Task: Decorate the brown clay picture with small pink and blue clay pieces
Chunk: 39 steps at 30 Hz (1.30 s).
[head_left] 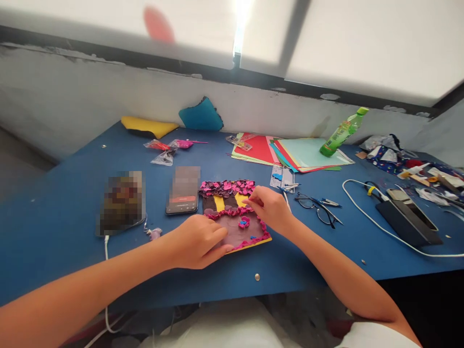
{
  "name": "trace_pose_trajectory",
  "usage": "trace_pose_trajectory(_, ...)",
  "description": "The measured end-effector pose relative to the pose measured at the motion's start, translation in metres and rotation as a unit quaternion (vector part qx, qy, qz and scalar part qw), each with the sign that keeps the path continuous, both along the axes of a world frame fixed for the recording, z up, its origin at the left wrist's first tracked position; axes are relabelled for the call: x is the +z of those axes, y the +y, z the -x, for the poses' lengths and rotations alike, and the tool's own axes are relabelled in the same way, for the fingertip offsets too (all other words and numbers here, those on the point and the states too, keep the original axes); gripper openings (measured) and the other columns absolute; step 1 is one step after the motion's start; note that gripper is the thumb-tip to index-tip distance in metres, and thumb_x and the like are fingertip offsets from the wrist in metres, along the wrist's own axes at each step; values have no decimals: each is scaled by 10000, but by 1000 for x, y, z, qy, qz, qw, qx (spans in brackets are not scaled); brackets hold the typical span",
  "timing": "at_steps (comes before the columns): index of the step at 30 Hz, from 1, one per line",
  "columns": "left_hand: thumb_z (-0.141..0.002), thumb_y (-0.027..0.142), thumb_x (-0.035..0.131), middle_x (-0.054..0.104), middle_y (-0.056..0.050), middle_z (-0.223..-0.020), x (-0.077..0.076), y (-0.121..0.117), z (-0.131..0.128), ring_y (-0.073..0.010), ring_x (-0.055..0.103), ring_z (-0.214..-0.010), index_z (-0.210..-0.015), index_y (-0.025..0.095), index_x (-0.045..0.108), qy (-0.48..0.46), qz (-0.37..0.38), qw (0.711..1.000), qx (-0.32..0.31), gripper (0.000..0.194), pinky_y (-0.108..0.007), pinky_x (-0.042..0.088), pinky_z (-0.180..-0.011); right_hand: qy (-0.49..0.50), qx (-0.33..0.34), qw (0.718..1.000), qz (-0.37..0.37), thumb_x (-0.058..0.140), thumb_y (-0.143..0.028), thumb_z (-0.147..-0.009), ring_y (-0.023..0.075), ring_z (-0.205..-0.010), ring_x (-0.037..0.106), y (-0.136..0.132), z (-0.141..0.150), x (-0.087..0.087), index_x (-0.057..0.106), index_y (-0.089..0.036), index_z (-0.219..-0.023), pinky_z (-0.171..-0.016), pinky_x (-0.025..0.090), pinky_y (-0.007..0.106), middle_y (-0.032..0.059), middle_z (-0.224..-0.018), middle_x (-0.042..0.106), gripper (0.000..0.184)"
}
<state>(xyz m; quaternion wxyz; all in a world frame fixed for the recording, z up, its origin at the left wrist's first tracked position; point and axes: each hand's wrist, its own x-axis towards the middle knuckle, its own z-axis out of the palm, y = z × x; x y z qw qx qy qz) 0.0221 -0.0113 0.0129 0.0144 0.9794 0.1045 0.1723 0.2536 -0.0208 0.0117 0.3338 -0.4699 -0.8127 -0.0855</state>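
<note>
In front of me on the blue table lies a small craft board [232,227] with a yellow edge, dressed in what looks like modelling clay. Its top carries pink and purple flakes, with dark and yellow stripes below. The lower part is a smooth mauve field with a pink ruffled border and a pink flower [244,222] with blue in it. My left hand [203,241] rests on the board's lower left, fingers stretched and thumb apart. Over the right yellow stripe, my right hand [270,205] has its fingertips pinched; whatever they hold is too small to tell.
Left of the board are a phone [183,191] and a blurred-out device [123,203] on a white cable. To the right lie glasses [315,208], a compass [329,203] and a black case [406,220]. Behind stand coloured paper [304,150] and a green bottle [342,133].
</note>
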Motion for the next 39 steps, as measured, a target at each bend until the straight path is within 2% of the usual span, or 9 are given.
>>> trace_pose_trajectory(4,-957,382,378,627,-41,-593,-5,-1,1,-172,575,-507,-792,153,591,35,32,999,14,354,-279,350,-495,34,9,997,63,603,-346,-873,153,-666,558,6,-6,-1,540,-194,-838,-609,447,242,20,-724,598,168)
trace_pose_trajectory(7,-966,387,363,622,-41,-579,-5,-2,1,-164,563,-492,-805,152,614,28,47,998,-2,380,-280,351,-487,13,36,995,93,625,-322,-850,206,-868,585,8,-9,0,572,-160,-1025,-760,487,317,95,-946,637,244)
trace_pose_trajectory(10,-965,393,367,607,-37,-552,-3,-4,1,-152,540,-471,-772,152,631,17,67,997,-26,407,-277,319,-467,-13,47,993,106,542,-302,-893,245,-1016,555,8,-11,0,580,-145,-1111,-872,454,398,143,-1115,615,272)
trace_pose_trajectory(14,-958,384,373,560,-26,-489,-1,-6,2,-148,489,-429,-674,156,630,13,81,996,-48,445,-295,269,-448,-50,32,987,147,421,-284,-943,265,-1134,503,7,-9,-3,599,-167,-1136,-905,395,445,139,-1216,591,288)
trace_pose_trajectory(24,-941,345,419,576,-28,-488,-3,-5,1,-145,488,-436,-645,158,635,-6,92,994,-57,411,-302,280,-452,-128,3,973,194,427,-456,-944,289,-1230,436,13,4,-7,584,-185,-1225,-942,326,460,142,-1344,524,421)
trace_pose_trajectory(29,-933,339,432,593,-30,-495,-4,-5,2,-144,507,-443,-644,158,635,-9,89,994,-61,398,-297,288,-452,-161,-9,964,211,389,-479,-955,290,-1271,396,14,7,-8,572,-211,-1251,-967,300,461,131,-1387,490,440)
trace_pose_trajectory(34,-930,354,433,612,-41,-510,-6,-4,2,-153,532,-454,-651,158,649,-1,86,995,-56,404,-297,311,-459,-156,-12,966,207,370,-483,-957,277,-1272,396,14,6,-6,479,-195,-1345,-985,287,448,138,-1403,475,496)
trace_pose_trajectory(39,-933,357,431,609,-34,-499,-7,-4,2,-148,531,-449,-672,160,661,-13,87,995,-57,399,-296,319,-455,-174,-1,963,204,381,-483,-956,282,-1282,390,13,8,-6,518,-203,-1318,-989,288,457,132,-1412,469,478)
